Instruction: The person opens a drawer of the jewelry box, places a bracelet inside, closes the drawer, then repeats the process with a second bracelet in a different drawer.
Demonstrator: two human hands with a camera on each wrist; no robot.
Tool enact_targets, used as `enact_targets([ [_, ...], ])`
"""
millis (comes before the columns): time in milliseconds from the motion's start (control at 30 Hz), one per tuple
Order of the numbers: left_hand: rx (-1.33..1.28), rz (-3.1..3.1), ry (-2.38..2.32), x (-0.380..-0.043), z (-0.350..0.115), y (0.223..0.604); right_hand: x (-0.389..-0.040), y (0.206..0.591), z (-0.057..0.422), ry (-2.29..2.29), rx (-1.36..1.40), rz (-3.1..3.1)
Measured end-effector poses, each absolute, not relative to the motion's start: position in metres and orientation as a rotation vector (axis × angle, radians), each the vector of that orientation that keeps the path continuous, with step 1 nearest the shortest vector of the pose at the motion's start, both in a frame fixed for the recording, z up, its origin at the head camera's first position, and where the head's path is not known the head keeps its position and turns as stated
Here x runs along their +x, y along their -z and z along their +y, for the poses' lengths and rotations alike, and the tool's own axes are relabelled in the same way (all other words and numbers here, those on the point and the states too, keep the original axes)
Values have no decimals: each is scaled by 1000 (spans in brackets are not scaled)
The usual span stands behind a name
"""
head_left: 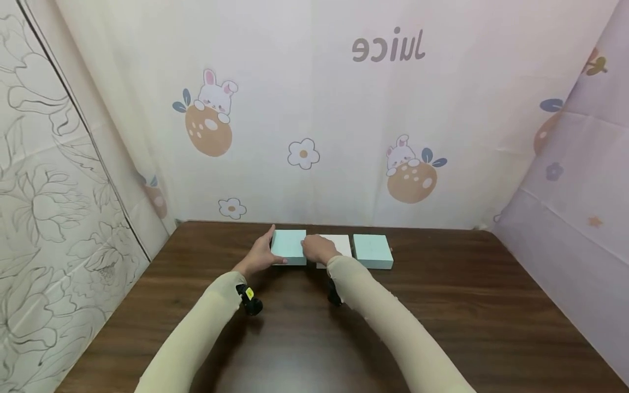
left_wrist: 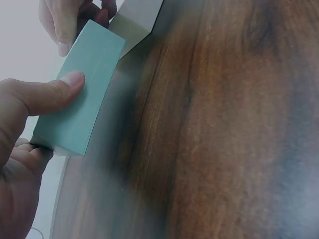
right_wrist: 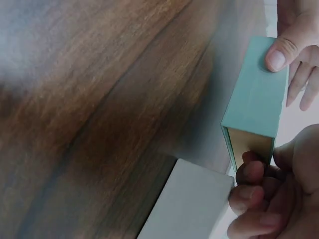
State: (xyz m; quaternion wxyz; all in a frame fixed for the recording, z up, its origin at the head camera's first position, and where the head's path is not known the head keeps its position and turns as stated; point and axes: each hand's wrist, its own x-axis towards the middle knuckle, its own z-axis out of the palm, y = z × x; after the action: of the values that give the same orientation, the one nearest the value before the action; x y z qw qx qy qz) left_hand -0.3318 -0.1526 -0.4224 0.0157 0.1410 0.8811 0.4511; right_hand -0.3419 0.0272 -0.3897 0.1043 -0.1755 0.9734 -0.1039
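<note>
A mint-green box [head_left: 289, 244] lies at the left end of a row on the table. My left hand [head_left: 259, 255] grips its left side, the thumb [left_wrist: 62, 94] lying on the front face. At the box's right end is my right hand [head_left: 319, 249], its fingers curled. The right wrist view shows that end with a tan inner surface [right_wrist: 244, 140], where the right fingertips [right_wrist: 250, 172] and thumb pinch the edge. Just right of this box sits a white box [head_left: 339, 243], partly covered by the right hand and sleeve in the head view.
A second mint-green box [head_left: 372, 251] stands to the right of the white one. The dark wooden table [head_left: 467, 305] runs back to a patterned curtain [head_left: 304, 98], with fabric walls on both sides. Each wrist carries a small black camera [head_left: 251, 303].
</note>
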Motion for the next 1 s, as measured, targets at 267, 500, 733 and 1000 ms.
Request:
enact_targets([
  [267, 461, 2737, -1429, -332, -150, 437, -341, 400, 23, -39, -564, 2959],
  [500, 409, 2724, -1401, -336, -146, 440, -343, 409, 20, -188, -559, 3034],
  [733, 425, 2759, -1293, -336, -147, 439, -340, 410, 13, -234, -543, 3119],
  [1000, 468, 2767, -1146, -342, -144, 434, -337, 413, 3, -380, -448, 3220],
])
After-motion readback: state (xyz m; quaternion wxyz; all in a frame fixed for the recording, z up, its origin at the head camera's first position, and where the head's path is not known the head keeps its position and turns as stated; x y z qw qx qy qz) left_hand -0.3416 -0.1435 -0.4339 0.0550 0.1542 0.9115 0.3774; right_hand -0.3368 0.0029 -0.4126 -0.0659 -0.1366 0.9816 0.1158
